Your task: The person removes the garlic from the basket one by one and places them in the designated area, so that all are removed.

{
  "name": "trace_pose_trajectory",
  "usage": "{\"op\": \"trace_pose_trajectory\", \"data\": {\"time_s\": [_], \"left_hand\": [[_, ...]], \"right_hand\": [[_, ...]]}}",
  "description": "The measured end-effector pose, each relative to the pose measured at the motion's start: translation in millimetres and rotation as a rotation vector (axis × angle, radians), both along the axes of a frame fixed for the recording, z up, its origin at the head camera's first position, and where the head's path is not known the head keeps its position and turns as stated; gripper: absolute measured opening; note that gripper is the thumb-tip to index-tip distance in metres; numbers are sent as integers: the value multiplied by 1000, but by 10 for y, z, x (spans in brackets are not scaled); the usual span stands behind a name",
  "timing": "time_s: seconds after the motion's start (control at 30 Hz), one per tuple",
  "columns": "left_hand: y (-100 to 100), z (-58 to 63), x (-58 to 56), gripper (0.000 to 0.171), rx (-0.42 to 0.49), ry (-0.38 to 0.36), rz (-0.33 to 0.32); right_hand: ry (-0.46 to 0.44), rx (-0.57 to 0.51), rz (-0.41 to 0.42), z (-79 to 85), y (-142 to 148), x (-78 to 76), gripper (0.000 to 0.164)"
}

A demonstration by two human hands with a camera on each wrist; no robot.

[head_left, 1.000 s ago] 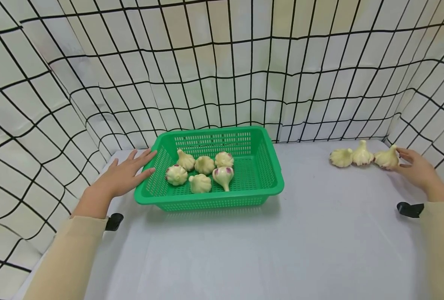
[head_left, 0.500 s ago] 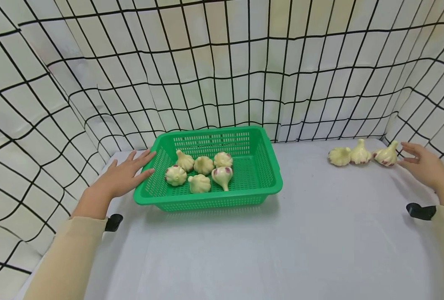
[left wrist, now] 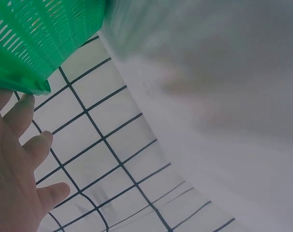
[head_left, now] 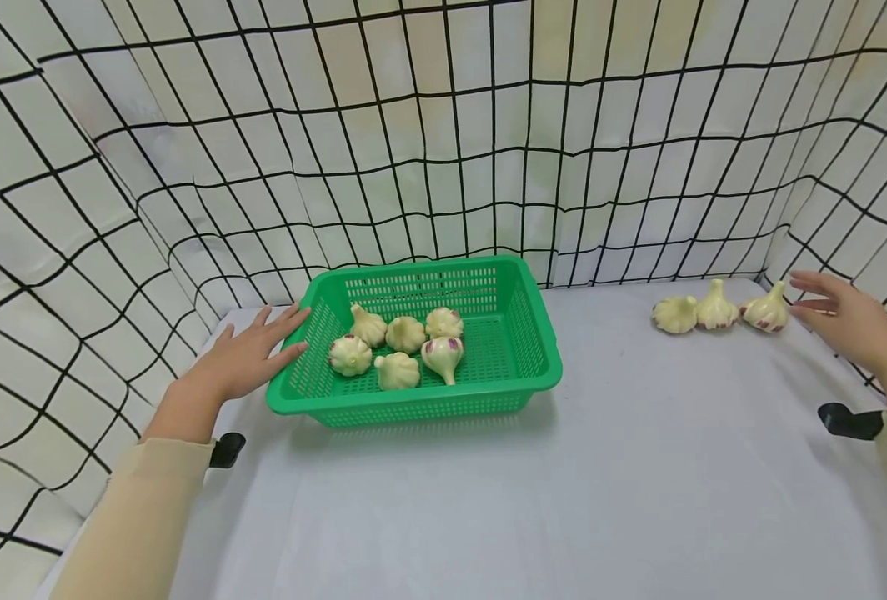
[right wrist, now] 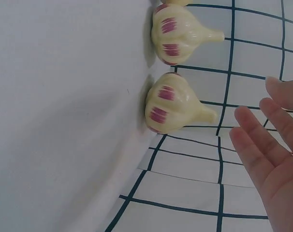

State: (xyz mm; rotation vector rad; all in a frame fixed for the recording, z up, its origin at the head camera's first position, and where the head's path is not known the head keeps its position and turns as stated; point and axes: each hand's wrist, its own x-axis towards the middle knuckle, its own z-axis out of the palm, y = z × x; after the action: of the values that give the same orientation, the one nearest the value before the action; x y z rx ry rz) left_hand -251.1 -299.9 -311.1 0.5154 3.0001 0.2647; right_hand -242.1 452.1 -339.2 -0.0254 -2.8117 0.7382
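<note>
A green plastic basket (head_left: 413,400) stands on the white table with several garlic bulbs (head_left: 406,334) inside, gathered toward its left half. My left hand (head_left: 237,358) touches the basket's left rim with spread fingers; the left wrist view shows the fingertips against the rim (left wrist: 25,84). At the far right, three garlic bulbs sit in a row: a left one (head_left: 674,314), a middle one (head_left: 717,306) and a right one (head_left: 766,308) with purple streaks. My right hand (head_left: 852,325) hovers just right of that last garlic bulb (right wrist: 173,104), apart from it, holding nothing.
Black netting over white sheeting (head_left: 488,183) walls in the back and both sides of the table (head_left: 473,508). White tabletop lies between the basket and the row of bulbs, and in front of both.
The fingers of my right hand have let go of the rightmost garlic bulb, and the hand has moved away to the right. My left hand stays at the basket rim.
</note>
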Motion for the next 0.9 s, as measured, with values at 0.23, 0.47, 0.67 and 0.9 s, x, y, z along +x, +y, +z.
{"op": "trace_pose_trajectory", "data": {"time_s": [0.23, 0.47, 0.67, 0.9], "left_hand": [[-4, -8, 8, 72, 3, -2, 3], [-6, 4, 5, 73, -2, 2, 6], [10, 7, -1, 72, -6, -2, 7], [0, 6, 4, 72, -13, -4, 0]], "right_hand": [[5, 10, 71, 117, -129, -32, 53], [18, 17, 181, 248, -327, -64, 52], [17, -13, 256, 337, -512, -37, 52], [55, -34, 334, 392, -749, -10, 48]]}}
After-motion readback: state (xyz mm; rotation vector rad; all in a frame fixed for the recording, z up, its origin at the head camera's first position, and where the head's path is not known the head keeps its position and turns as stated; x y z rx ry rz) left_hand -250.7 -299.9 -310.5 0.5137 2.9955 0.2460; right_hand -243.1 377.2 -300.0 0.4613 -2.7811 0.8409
